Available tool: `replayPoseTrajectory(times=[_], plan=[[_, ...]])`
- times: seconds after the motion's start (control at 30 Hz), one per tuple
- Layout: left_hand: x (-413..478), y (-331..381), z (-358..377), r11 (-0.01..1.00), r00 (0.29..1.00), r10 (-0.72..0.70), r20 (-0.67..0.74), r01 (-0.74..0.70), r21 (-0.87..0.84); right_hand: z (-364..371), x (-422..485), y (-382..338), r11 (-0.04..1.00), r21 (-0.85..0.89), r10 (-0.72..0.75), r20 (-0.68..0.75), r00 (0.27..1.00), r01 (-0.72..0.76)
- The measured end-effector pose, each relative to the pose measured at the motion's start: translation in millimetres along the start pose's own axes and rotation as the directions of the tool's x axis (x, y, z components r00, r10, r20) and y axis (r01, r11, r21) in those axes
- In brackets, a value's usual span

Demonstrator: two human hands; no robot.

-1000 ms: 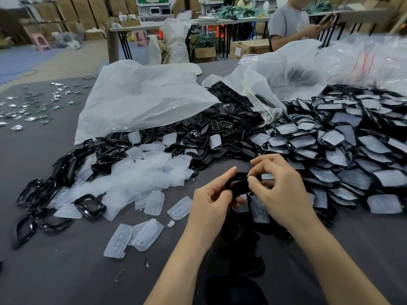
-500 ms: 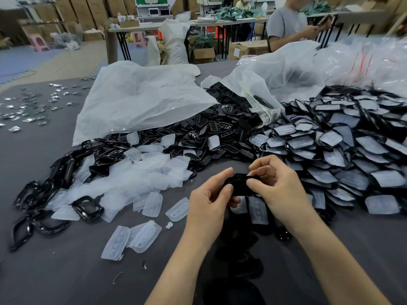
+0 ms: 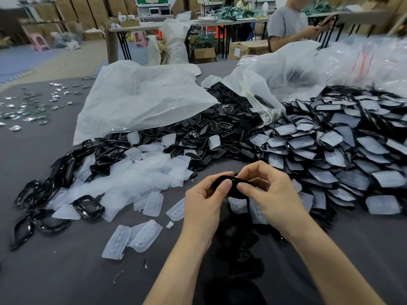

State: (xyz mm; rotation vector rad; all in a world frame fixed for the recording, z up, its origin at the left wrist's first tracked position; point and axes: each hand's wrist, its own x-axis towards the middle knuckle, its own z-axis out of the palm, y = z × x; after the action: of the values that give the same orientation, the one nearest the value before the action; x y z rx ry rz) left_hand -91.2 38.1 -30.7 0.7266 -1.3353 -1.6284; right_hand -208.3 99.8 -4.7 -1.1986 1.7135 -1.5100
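Note:
Above the grey table (image 3: pixel 66 271) both hands meet on one small black plastic part (image 3: pixel 233 186). My left hand (image 3: pixel 204 201) grips its left end with thumb on top. My right hand (image 3: pixel 271 194) pinches its right end, fingers curled over it. Much of the part is hidden by my fingers. Translucent white pads (image 3: pixel 136 179) lie heaped to the left. Glossy black frames (image 3: pixel 88 206) lie further left. Black pieces with button holes (image 3: pixel 220 128) fill the middle, and a big pile of black parts fitted with pads (image 3: pixel 343 155) lies at the right.
Two white plastic sacks (image 3: pixel 141 100) lie behind the piles, with clear bags (image 3: pixel 370 62) at the far right. Small shiny bits (image 3: pixel 30 106) are scattered at the far left. A seated person (image 3: pixel 290 25) and tables with cartons stand behind. Several dark pieces (image 3: pixel 240 256) lie below my hands.
Both hands have kept hold of the black part and shifted slightly; my left thumb now lies over its top edge and the right fingers have curled closer.

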Motion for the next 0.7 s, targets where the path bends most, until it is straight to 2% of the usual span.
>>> replayPoseTrajectory(times=[0.2, 0.4, 0.47, 0.63, 0.7], plan=[[-1, -1, 1, 0.997, 0.998, 0.063, -0.021, -0.062, 0.042, 1, -1, -1, 0.971, -0.233, -0.068, -0.05, 0.996, 0.054], [1, -3, 3, 0.975, 0.998, -0.058, -0.009, 0.054, -0.213, 15, -4, -2, 0.976, -0.201, -0.115, -0.161, 0.98, 0.081], [1, -5, 4, 0.974, 0.997, -0.069, -0.04, 0.059, -0.219, 19, -3, -3, 0.964, -0.252, -0.122, -0.152, 0.981, 0.08], [0, -8, 8, 0.983, 0.996, -0.046, -0.075, 0.032, -0.181, 13, 10, -14, 0.906, -0.42, -0.148, -0.195, 0.969, 0.054], [0, -9, 8, 0.987, 0.994, -0.032, -0.102, 0.016, -0.159, 13, 19, -18, 0.826, -0.563, -0.202, -0.237, 0.95, 0.035]])
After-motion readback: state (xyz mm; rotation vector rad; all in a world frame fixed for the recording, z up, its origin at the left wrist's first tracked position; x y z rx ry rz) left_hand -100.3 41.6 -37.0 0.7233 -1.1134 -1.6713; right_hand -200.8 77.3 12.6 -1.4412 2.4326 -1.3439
